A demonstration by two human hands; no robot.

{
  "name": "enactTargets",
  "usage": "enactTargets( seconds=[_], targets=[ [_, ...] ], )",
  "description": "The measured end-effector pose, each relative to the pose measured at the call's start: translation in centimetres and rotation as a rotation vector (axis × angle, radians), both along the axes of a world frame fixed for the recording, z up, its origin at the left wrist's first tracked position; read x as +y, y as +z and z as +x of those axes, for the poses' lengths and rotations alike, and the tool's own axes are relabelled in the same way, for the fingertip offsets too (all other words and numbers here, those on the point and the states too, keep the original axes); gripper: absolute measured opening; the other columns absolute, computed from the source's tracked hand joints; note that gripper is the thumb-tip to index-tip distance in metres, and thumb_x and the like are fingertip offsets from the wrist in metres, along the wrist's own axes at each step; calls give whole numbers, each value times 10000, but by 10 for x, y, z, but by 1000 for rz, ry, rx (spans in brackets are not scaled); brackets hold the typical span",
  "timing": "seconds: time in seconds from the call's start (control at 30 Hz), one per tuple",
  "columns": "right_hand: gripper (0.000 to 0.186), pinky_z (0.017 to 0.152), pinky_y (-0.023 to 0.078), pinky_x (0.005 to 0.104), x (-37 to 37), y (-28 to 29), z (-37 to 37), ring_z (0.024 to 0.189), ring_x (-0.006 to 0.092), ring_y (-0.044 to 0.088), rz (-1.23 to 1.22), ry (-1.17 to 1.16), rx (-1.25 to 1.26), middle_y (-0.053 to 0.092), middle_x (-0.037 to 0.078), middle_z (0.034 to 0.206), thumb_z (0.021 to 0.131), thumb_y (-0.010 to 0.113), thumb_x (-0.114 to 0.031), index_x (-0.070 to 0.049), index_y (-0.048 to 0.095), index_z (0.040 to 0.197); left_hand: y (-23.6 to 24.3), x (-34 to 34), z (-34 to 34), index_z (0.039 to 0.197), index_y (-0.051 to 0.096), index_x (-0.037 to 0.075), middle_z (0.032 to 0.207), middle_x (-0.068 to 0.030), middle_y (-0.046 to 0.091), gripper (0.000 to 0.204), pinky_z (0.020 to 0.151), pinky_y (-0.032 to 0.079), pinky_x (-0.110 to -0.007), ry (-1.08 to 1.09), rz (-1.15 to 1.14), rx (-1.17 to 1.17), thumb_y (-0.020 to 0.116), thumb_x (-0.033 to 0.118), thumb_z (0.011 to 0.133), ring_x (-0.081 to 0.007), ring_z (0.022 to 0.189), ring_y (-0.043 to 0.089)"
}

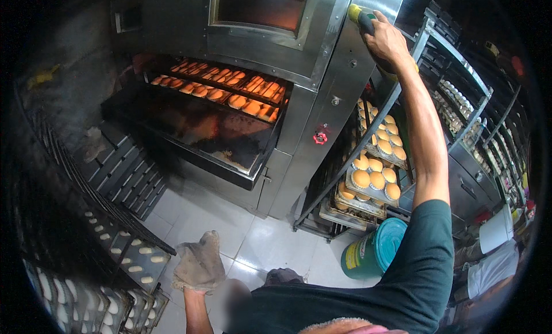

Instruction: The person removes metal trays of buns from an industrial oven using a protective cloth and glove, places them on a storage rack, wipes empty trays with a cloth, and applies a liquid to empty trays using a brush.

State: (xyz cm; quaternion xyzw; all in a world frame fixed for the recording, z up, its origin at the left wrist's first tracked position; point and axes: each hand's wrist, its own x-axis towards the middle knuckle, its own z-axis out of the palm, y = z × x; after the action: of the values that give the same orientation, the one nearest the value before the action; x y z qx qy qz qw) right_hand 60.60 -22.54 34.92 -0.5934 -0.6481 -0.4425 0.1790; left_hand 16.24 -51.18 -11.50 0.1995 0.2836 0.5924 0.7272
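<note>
My right hand (388, 42) reaches up to the steel front of the oven (299, 127). Its fingers are closed around a dark grey and green object (365, 24) with a yellow end; the kind cannot be made out. Low at the left, a stained brown cloth or mitt (198, 264) covers my left hand, hiding its fingers. Ahead, the lower oven door (195, 135) is folded down. Behind it, trays of buns or cupcakes (230, 92) glow orange under the heat. The upper oven window (259, 9) is closed.
A rack beside the oven holds trays of golden cupcakes (376, 176). A green bucket (379, 247) with a teal lid stands below it. At the left, racks carry trays of pale dough pieces (144, 259). A red valve handle (319, 138) juts from the oven. People (491, 273) are at the far right.
</note>
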Motion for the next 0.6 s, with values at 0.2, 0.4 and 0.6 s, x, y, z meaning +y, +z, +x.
enactTargets(
  seconds=[0.2,0.4,0.6],
  targets=[
    [471,923,495,451,29,-13,-7,1046,368,623,-171,-245,-105,378,128,1472,811,655,-285,-46,582,1211,17,3,-24,1265,532,139,1130,-140,589,506,880,445,-404,-166,189,1973,516,468,880,-305,1092,551],
    [430,861,496,481,34,16,3,985,411,626,-134,-74,-139,637,294,1015,861,587,-287,12,540,1167,18,24,-4,1171,520,42,1144,-145,581,358,865,459,-370,24,29,1214,470,312,941,-266,1065,570],
    [389,856,493,452,21,-126,-103,990,395,627,-313,224,389,641,250,1049,809,606,-251,-49,590,1142,66,45,4,1185,489,9,1189,-120,576,297,952,426,-330,-58,164,1507,425,178,949,-222,1077,565]
  ],
)
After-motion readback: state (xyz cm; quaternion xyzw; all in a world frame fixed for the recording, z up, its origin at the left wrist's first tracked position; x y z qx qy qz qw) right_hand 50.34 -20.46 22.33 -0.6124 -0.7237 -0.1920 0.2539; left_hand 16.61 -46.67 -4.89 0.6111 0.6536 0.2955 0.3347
